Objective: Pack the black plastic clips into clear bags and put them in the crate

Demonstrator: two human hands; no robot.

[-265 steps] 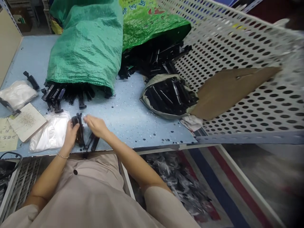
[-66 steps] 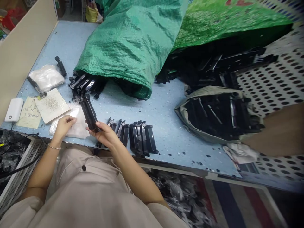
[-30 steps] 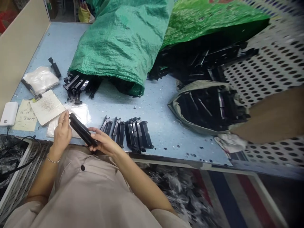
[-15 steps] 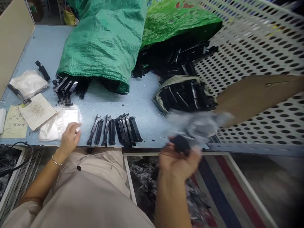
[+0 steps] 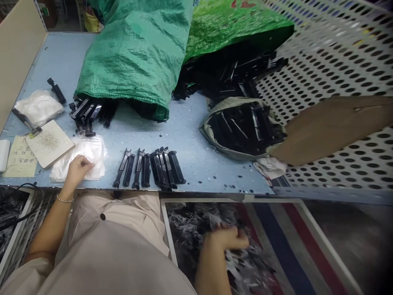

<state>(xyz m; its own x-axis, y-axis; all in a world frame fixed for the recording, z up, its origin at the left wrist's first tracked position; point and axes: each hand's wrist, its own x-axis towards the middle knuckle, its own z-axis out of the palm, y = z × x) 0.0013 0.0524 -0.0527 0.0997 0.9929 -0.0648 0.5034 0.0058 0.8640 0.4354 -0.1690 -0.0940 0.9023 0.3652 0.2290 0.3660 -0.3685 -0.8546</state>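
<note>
The left hand (image 5: 76,169) pinched its fingertips together over a stack of clear plastic bags (image 5: 95,150); the right hand (image 5: 226,238) hovered over a crate (image 5: 169,235).
Whether a bag sat in that pinch could not be told; the right fingers were blurred and part-curled, their hold unclear. Bagged parts (image 5: 187,227) lay in the crate. On the bench (image 5: 192,153), black plastic parts (image 5: 157,169) lined the front edge, with open room between them and a grey-green sack (image 5: 210,133).

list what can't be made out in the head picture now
In the head view:
Right hand: motion-blurred, so whether it holds anything is unclear
Long black plastic parts: rear ends hidden inside the teal woven sack
White rounded block: cut off by left edge
Yellow handwritten paper: partly under the square off-white board
</note>
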